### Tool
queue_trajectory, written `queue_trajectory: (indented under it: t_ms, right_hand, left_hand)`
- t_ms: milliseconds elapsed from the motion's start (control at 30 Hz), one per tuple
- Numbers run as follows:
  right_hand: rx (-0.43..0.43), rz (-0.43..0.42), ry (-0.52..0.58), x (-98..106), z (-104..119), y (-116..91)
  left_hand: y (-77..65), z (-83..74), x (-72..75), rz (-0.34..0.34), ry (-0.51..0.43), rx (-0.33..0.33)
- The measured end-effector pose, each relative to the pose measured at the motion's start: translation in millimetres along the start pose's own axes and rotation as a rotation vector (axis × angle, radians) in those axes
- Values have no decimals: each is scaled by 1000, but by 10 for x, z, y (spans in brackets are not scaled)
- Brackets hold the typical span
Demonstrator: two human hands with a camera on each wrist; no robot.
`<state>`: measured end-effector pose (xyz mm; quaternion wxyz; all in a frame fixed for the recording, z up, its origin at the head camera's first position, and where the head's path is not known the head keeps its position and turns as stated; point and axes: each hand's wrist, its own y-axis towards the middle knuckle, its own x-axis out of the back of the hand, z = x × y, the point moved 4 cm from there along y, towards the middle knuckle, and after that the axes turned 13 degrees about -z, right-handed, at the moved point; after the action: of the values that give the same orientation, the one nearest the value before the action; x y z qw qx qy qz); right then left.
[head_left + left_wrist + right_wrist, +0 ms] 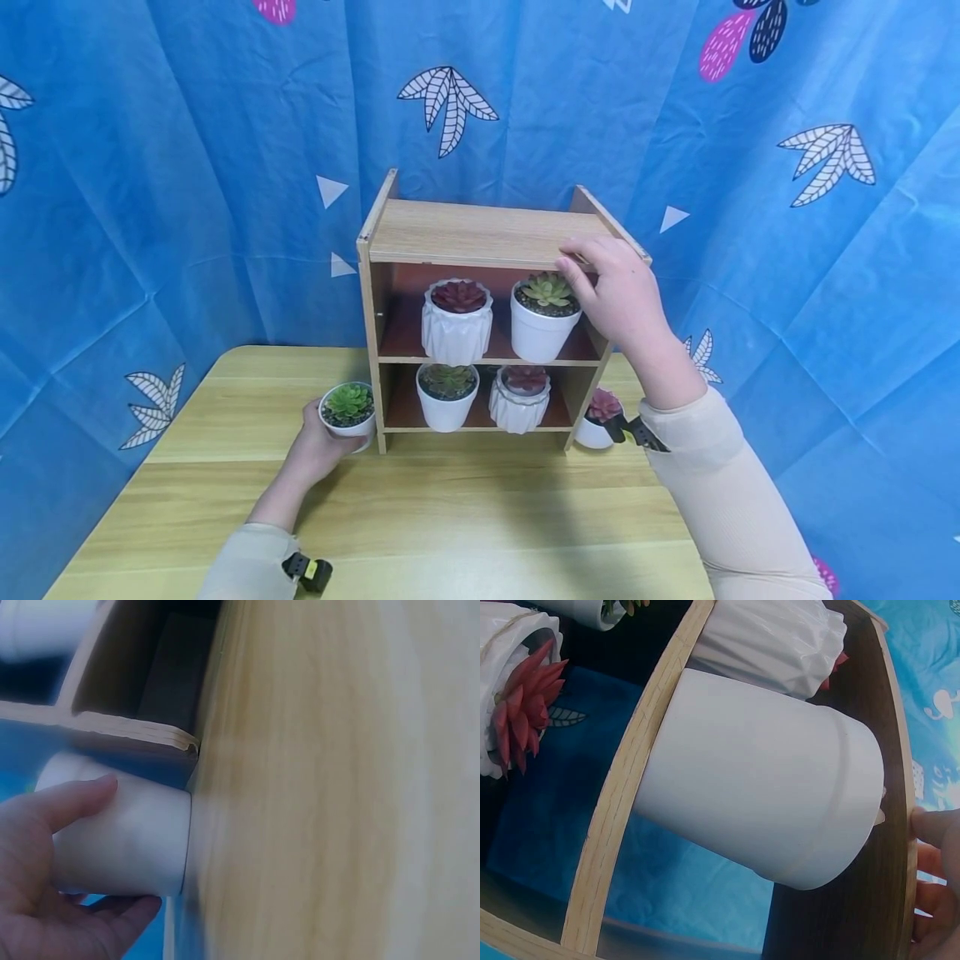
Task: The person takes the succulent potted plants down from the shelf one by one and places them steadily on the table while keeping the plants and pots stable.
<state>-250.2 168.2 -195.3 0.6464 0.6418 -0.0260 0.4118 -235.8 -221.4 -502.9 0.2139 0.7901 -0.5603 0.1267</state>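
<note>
My left hand grips a white pot with a green succulent beside the left side of a small wooden shelf. In the left wrist view, thumb and fingers wrap the white pot, its base right at the tabletop. My right hand holds the front edge of the shelf's top board near its right end. The right wrist view shows the fingertips at that board's edge. Just below the hand, a smooth white pot with a pale green succulent stands on the upper tier.
A ridged white pot with a dark red succulent shares the upper tier. Below stand a smooth pot and another ridged pot. A pink succulent pot sits right of the shelf on the wooden table. Blue patterned cloth hangs behind.
</note>
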Motion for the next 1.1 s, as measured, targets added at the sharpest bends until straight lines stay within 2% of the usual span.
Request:
queue_trajectory:
  t_ms: [167,367,833,1100]
  right_hand:
    - [-1,0,0,2,-1,2]
    - [-5,-1,-1,5,-5,4]
    - [19,-13,1,-3,6,4]
    - [18,-10,1,1,4,5]
  left_hand:
    - [0,-9,21,22,17,10]
    - [13,-47,59,47,86,12]
    - [-9,-150,149,62,189,-63]
    - [-13,-229,220,96,253,-38]
